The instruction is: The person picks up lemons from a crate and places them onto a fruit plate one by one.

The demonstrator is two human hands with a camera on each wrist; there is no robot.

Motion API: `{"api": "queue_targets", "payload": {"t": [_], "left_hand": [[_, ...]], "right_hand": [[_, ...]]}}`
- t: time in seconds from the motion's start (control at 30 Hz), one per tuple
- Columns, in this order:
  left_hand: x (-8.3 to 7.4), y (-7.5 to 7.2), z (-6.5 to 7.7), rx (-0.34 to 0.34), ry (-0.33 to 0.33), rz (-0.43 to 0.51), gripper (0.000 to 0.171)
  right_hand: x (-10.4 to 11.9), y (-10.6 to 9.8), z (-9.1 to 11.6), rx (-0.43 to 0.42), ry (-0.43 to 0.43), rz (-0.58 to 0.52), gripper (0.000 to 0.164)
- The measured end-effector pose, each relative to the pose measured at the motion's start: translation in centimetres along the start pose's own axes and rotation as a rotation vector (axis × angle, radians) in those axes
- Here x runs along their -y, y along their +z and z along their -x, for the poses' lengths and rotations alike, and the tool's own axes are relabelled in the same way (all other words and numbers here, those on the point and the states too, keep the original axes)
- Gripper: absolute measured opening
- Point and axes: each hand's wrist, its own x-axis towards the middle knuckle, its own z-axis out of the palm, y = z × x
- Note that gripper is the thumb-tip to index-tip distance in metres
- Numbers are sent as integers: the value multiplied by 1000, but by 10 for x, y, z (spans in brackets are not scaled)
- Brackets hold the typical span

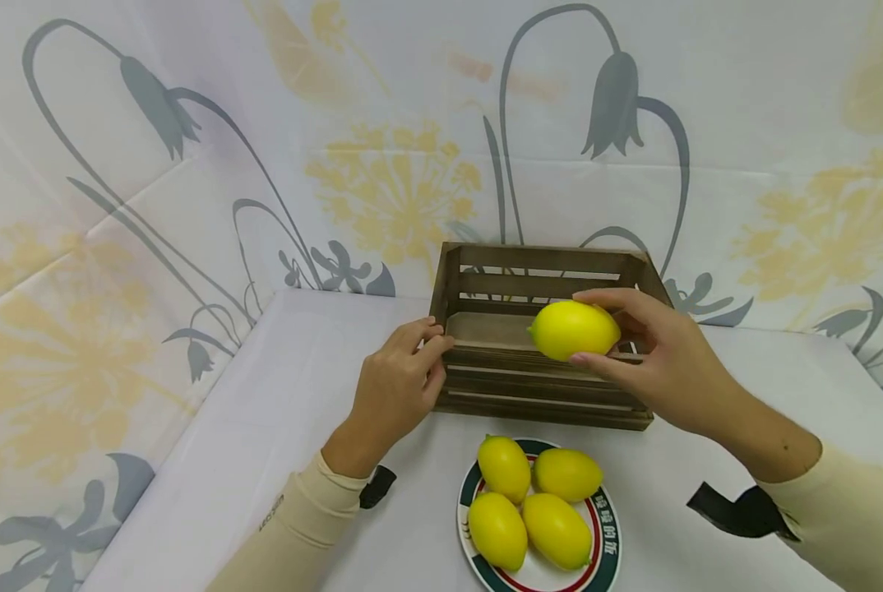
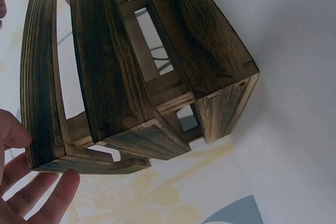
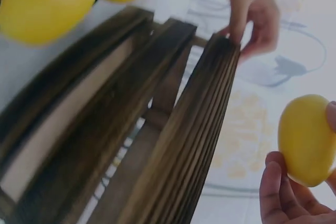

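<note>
My right hand [image 1: 663, 353] holds a yellow lemon [image 1: 575, 330] between thumb and fingers, over the front part of a slatted dark wooden crate [image 1: 545, 386]. In the right wrist view this lemon [image 3: 307, 140] appears beside the crate's top slat. At the crate's near left corner, my left hand [image 1: 400, 374] grips the top edge. The left wrist view shows its thumb on the front slat and its fingers [image 2: 60, 195] against the end side. The visible part of the crate floor [image 1: 486, 329] is bare; the lemon and right hand hide the rest.
In front of the crate stands a round plate [image 1: 467, 501] with a green and red rim, bearing several lemons [image 1: 556, 530]. A white cloth [image 1: 286, 386] covers the table. Floral cloth walls [image 1: 404, 74] rise behind and at the sides. Dark straps hang at both wrists.
</note>
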Motion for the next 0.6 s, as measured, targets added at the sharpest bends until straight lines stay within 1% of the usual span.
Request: {"api": "queue_targets", "payload": {"t": [0.23, 0.4, 0.53, 0.6], "left_hand": [[-1, -1, 0, -1, -6, 2, 19], [-1, -1, -1, -2, -6, 7, 18], [-2, 0, -1, 1, 1, 8, 18], [-2, 0, -1, 2, 1, 8, 18]], "right_hand": [[6, 11, 26, 25, 1, -74, 66], [7, 21, 41, 27, -8, -80, 67], [5, 32, 54, 22, -19, -101, 68], [3, 40, 62, 20, -11, -129, 68]]}}
